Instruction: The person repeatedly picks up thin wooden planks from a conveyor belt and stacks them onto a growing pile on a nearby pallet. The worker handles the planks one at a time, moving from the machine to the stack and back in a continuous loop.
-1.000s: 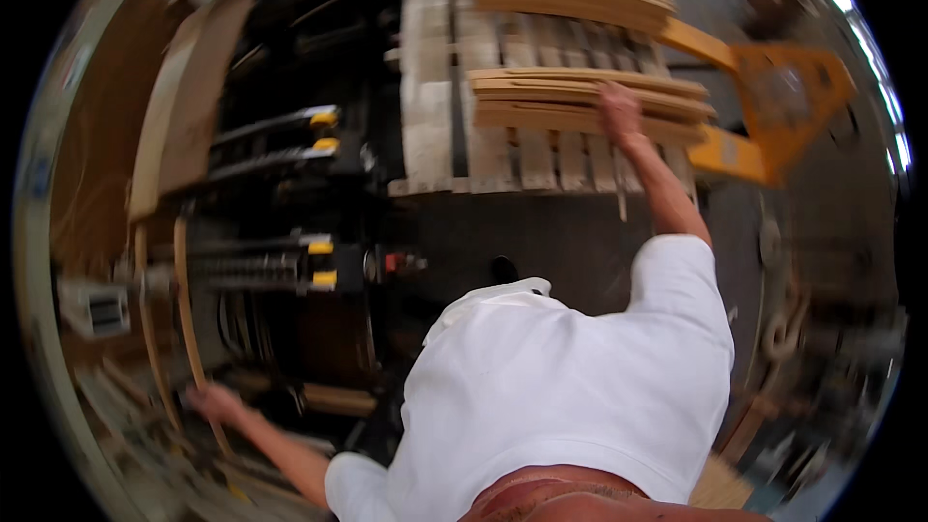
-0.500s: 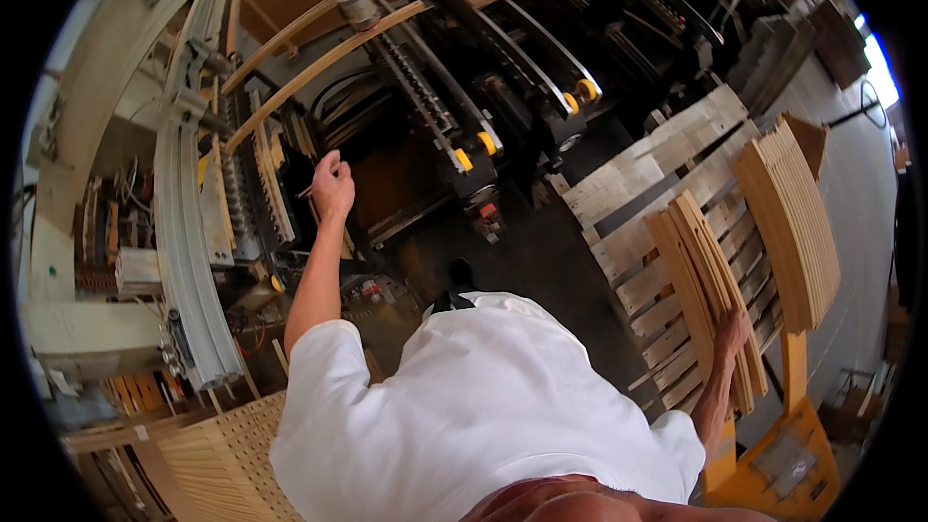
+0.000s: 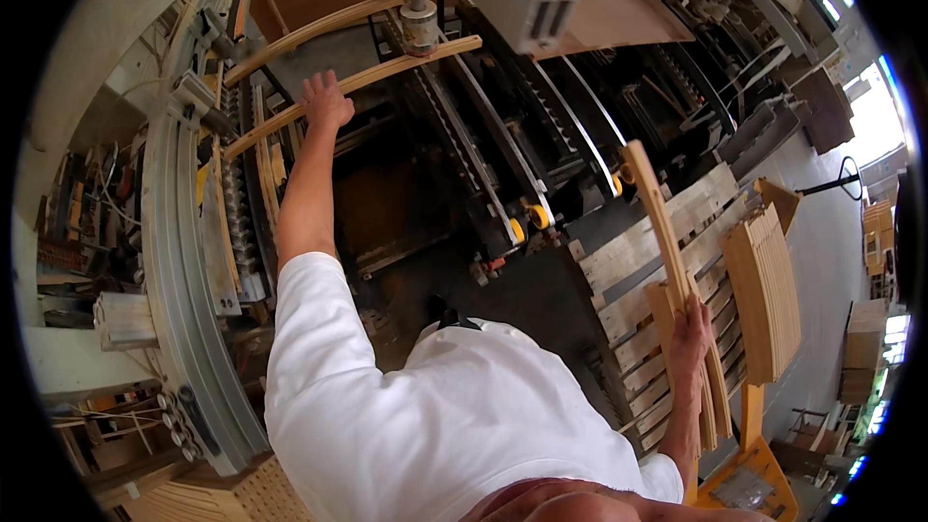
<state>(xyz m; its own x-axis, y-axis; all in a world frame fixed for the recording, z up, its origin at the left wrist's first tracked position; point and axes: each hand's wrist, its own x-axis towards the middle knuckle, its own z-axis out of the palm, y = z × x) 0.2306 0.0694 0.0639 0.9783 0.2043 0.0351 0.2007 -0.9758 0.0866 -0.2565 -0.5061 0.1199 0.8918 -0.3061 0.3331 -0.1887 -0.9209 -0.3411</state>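
The person wears a plain white short-sleeved shirt, loose and softly creased across the shoulders and back, with sleeves ending above the elbows. Both forearms are bare down to the hands: the left hand (image 3: 326,100) and the right hand (image 3: 690,333) carry no gloves, and no watch or ring shows.

Pretty cluttered workshop: a grey concrete floor (image 3: 822,232) was lit by bright windows (image 3: 870,116) on the right, and a wooden pallet (image 3: 628,261) was parked on a yellow pallet jack (image 3: 749,469).
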